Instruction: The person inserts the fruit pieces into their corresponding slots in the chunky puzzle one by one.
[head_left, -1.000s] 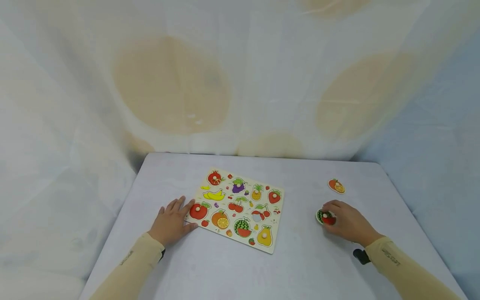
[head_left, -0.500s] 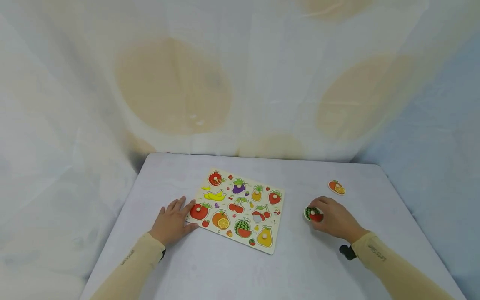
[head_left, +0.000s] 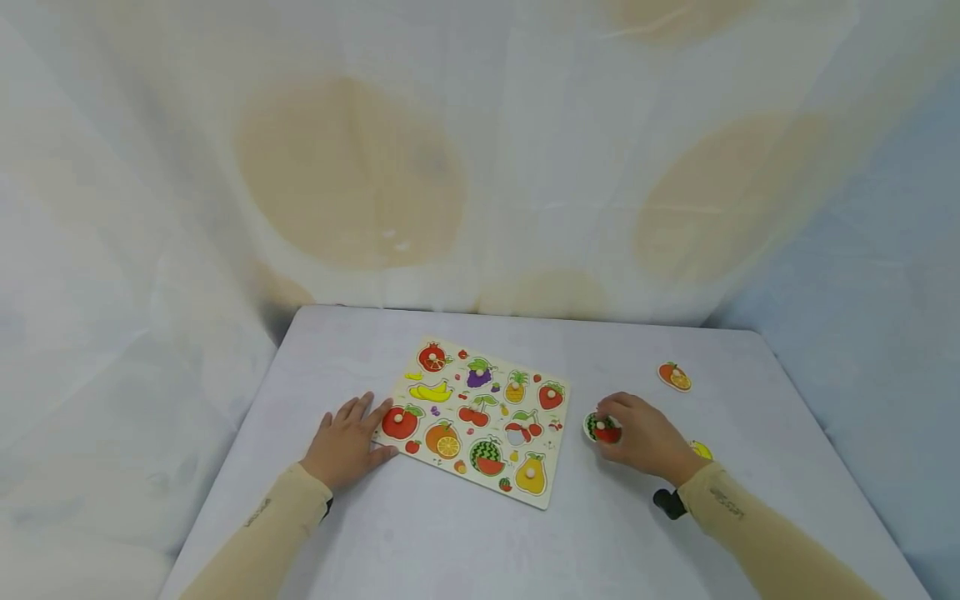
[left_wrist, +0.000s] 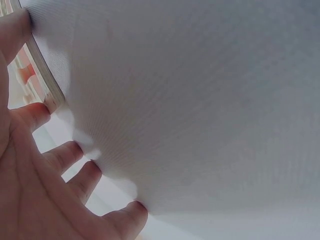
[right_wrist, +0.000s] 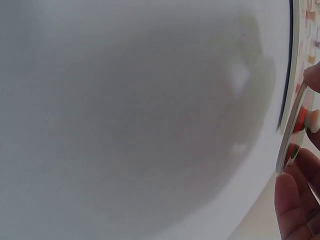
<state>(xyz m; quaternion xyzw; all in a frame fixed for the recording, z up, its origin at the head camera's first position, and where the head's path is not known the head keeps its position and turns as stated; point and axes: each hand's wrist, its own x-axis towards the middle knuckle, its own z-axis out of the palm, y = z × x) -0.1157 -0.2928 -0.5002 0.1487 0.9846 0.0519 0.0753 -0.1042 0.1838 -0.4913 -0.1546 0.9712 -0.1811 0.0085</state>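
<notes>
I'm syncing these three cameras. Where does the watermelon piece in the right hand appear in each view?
Head: watermelon piece right of centre, below mid-height, in the right hand.
Left wrist: not in this picture.
Right wrist: watermelon piece at the right edge, about mid-height.
Shared landmark: fruit board, below centre in head, upper left in left wrist, upper right in right wrist.

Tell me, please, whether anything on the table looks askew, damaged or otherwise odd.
Only the fruit board stands out, turned askew to the table's edges. The orange piece and a yellow piece lie right of it. No spill or damage shows, though the right arm partly hides the yellow piece.
</notes>
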